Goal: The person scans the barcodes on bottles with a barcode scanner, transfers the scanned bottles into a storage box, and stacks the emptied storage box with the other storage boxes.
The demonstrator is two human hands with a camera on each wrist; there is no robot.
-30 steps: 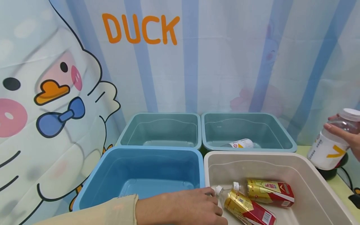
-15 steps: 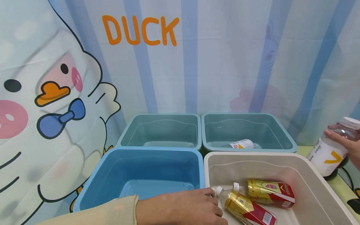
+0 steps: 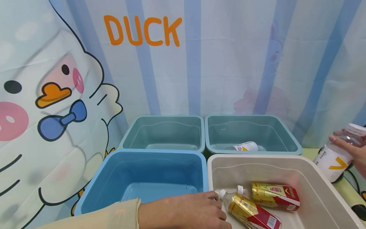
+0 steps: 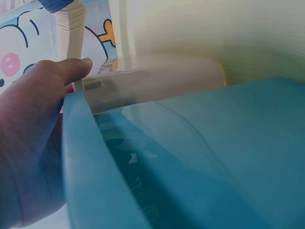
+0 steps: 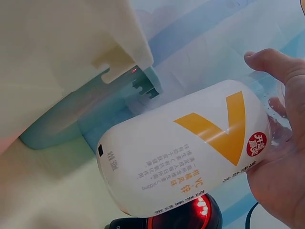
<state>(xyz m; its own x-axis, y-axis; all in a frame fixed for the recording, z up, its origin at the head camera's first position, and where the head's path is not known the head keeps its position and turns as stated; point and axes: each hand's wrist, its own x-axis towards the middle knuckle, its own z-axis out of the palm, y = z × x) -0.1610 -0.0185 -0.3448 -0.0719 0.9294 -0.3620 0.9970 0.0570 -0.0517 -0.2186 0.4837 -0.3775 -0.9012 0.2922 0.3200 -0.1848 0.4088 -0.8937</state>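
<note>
- White-labelled bottle point(image 3: 333, 160) and right grip point(image 3: 357, 154) sit lower than a second ago; left grip point(image 3: 186, 210) about the same.
- Right grip: thumb and fingers clamped round bottle's shoulder, below the cap. Base tilts down and left of grip.
- Cream bin point(image 3: 228, 170) is left of right grip; bottle is outside its right wall.
- Risk: base could clip that wall if grip swings left without lifting first.
- Risk: bottle could slip if hold is loose, since most of the body hangs beyond grip.
- Black device point(image 5: 183, 218) under bottle, contact unclear; could get knocked if grip goes lower.
- Left grip rests at blue bin point(image 3: 160, 168) rim; can't tell if fingers curl round it. Gold-labelled bottle point(image 3: 254, 211) just beside its fingertips could roll if nudged.
</note>
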